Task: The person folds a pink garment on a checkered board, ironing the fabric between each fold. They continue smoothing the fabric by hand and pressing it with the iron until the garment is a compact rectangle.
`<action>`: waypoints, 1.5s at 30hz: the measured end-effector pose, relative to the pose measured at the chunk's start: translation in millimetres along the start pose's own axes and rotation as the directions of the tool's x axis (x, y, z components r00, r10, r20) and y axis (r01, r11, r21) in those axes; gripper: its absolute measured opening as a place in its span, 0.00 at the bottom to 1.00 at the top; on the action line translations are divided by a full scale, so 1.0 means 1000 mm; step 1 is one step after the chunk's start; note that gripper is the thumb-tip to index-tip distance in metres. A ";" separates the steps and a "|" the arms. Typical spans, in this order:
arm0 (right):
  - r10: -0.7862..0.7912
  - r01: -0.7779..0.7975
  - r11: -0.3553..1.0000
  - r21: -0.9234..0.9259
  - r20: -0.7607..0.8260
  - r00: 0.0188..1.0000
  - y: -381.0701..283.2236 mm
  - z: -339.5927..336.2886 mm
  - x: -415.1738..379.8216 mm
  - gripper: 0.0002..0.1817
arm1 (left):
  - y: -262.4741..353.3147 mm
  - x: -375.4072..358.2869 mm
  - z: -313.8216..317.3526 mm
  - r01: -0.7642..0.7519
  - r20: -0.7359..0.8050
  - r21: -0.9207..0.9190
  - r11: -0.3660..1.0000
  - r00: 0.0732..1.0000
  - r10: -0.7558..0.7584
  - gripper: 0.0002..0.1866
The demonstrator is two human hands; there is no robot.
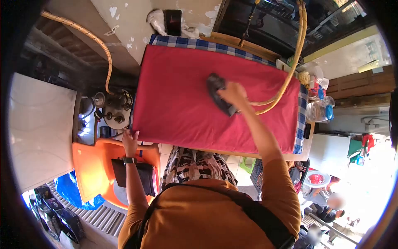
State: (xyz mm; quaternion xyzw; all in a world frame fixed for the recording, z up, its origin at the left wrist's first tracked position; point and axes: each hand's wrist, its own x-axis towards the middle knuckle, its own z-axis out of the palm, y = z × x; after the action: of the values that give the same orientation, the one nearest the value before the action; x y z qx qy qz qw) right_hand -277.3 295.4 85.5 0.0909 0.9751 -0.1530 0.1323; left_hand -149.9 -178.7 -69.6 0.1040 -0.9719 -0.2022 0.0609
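Note:
A dark steam iron [215, 89] sits on a smooth red cloth [178, 83] spread over the ironing table. My right hand [234, 94] is closed around its handle, slightly blurred, near the middle of the cloth. From the iron's back end a yellow hose [286, 85] loops up to the top right. At the cloth's near left corner, my left hand [130, 139] has its thumb and fingers at the edge, pinching the fabric. Blue checked fabric [199, 43] shows from under the red cloth along the far and right sides.
A phone [173, 23] and a white plastic bag [156, 20] lie beyond the far edge. Clear containers [317, 111] stand to the right. An orange chair [93, 166] holding a dark bag [143, 176] is below my left arm. Machinery with knobs [118, 110] stands left.

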 end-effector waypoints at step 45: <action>-0.423 0.431 0.898 0.085 0.435 0.795 0.228 -0.014 -0.178 0.25 | 0.060 -0.047 0.070 0.518 0.271 -0.851 0.087 0.575 -0.772 0.34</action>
State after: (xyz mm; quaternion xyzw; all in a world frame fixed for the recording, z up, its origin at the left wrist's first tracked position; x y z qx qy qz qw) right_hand -62.5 489.3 87.0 -0.1697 0.9156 -0.1865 0.3132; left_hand -126.6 -87.4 -112.1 0.5011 -0.5495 -0.6561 0.1284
